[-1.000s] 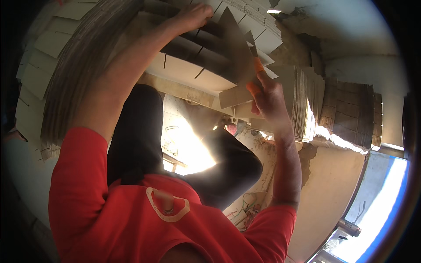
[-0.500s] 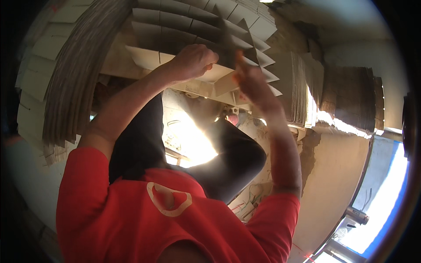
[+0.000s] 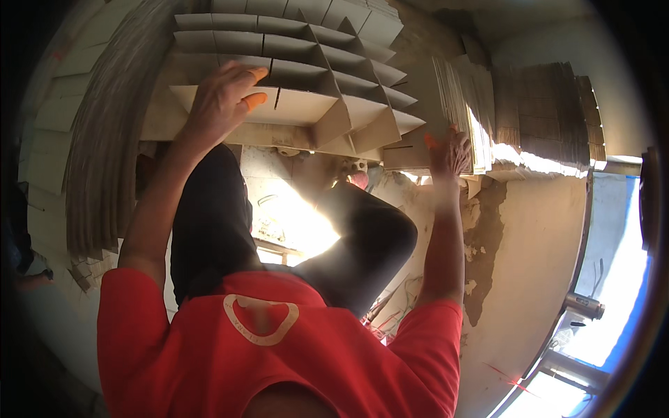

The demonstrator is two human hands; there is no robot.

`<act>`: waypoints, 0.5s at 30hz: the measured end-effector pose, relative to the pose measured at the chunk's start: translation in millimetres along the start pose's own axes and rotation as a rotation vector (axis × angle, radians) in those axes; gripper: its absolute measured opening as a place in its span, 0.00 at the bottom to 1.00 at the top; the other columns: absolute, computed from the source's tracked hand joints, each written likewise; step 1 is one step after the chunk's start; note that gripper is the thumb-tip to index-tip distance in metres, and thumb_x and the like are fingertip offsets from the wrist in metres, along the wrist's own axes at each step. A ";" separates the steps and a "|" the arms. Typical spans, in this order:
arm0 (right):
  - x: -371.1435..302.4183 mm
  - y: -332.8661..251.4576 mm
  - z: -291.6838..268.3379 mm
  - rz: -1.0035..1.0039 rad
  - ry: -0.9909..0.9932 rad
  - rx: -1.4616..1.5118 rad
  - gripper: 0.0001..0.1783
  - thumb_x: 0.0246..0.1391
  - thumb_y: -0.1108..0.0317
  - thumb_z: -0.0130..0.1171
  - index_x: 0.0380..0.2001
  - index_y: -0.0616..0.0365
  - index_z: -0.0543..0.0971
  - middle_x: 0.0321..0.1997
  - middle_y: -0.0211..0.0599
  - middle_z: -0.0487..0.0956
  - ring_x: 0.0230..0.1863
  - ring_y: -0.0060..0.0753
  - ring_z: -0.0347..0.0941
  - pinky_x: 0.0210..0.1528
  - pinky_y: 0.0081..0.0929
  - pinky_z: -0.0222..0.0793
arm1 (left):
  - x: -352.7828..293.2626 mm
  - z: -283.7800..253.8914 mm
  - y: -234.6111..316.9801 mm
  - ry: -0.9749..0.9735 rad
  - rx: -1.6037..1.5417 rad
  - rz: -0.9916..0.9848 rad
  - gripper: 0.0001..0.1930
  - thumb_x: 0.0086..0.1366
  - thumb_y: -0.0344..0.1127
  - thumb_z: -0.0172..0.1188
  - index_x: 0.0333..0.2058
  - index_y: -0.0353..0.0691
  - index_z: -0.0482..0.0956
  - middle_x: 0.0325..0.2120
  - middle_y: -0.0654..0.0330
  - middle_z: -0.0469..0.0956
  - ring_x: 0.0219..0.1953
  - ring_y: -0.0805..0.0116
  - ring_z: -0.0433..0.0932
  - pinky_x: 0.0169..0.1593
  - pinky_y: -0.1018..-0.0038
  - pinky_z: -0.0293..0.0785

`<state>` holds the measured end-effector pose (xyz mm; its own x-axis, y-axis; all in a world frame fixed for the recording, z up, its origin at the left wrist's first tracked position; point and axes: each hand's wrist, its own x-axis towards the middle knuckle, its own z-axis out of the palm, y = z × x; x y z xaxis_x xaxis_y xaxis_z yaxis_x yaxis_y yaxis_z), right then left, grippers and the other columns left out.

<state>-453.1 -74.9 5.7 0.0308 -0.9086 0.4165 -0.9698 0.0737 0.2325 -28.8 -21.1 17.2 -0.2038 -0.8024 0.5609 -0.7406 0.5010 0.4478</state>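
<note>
A cardboard divider grid [image 3: 300, 73] stands on a bench, its long strips slotted across two angled cross strips. My left hand [image 3: 221, 104] hovers at the grid's near left part, with orange covers on thumb and forefinger. Its fingers are spread, and nothing shows between them. Over at the right, my right hand [image 3: 449, 155] is at the near end of a stack of upright cardboard sheets [image 3: 456, 87]. Thumb and fingers are apart there; an orange cover shows on the thumb. Whether it touches a sheet is hard to see.
A tall pile of cardboard strips [image 3: 115, 118] lines the left side. Farther right stands another cardboard stack [image 3: 536, 104]. My legs [image 3: 209, 216] are below the bench [image 3: 272, 134], with bright sunlight on the floor between them. A pale wall [image 3: 533, 251] with peeling patches is at right.
My hands have moved apart: the left went left along the grid, the right moved right to the sheet stack. A cross strip, blurred near my right hand before, now sits in the grid.
</note>
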 end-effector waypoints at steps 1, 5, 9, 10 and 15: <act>-0.7 4.2 4.2 0.000 -0.061 0.005 0.31 0.45 0.49 0.64 0.48 0.59 0.72 0.42 0.45 0.76 0.44 0.51 0.71 0.43 0.44 0.69 | -1.7 -1.9 -1.6 0.002 0.011 -0.010 0.19 0.49 0.26 0.67 0.42 0.31 0.78 0.38 0.53 0.79 0.43 0.58 0.76 0.46 0.68 0.73; 16.2 17.3 12.4 0.052 -0.126 0.188 0.26 0.46 0.46 0.63 0.39 0.57 0.74 0.37 0.50 0.78 0.42 0.55 0.74 0.42 0.46 0.68 | -7.4 -8.4 -7.1 0.000 0.021 -0.096 0.18 0.50 0.26 0.67 0.42 0.31 0.78 0.38 0.53 0.79 0.42 0.59 0.77 0.45 0.69 0.73; 21.8 26.2 8.4 0.156 -0.164 0.240 0.25 0.46 0.48 0.63 0.38 0.56 0.74 0.33 0.49 0.79 0.39 0.55 0.75 0.40 0.46 0.67 | -6.8 -11.4 -8.5 -0.005 0.035 -0.080 0.17 0.51 0.27 0.67 0.41 0.31 0.79 0.37 0.54 0.80 0.41 0.60 0.77 0.45 0.70 0.73; 22.4 25.5 6.6 0.179 -0.180 0.207 0.24 0.47 0.49 0.63 0.38 0.56 0.75 0.33 0.50 0.80 0.39 0.55 0.75 0.40 0.46 0.67 | -7.1 -10.3 -9.3 0.001 0.034 -0.067 0.16 0.51 0.27 0.67 0.40 0.31 0.79 0.37 0.54 0.80 0.41 0.60 0.77 0.45 0.70 0.73; 22.9 4.8 -24.8 0.313 -0.142 0.378 0.18 0.51 0.53 0.59 0.31 0.58 0.80 0.32 0.49 0.80 0.35 0.51 0.75 0.37 0.42 0.66 | -10.3 -9.3 -15.8 0.027 0.050 -0.050 0.16 0.51 0.28 0.67 0.39 0.32 0.80 0.35 0.55 0.80 0.40 0.61 0.77 0.45 0.69 0.73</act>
<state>-451.1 -85.2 38.1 -0.2828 -0.9156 0.2860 -0.9479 0.2211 -0.2293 -9.1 -17.7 10.8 -0.1486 -0.8165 0.5578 -0.7804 0.4433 0.4410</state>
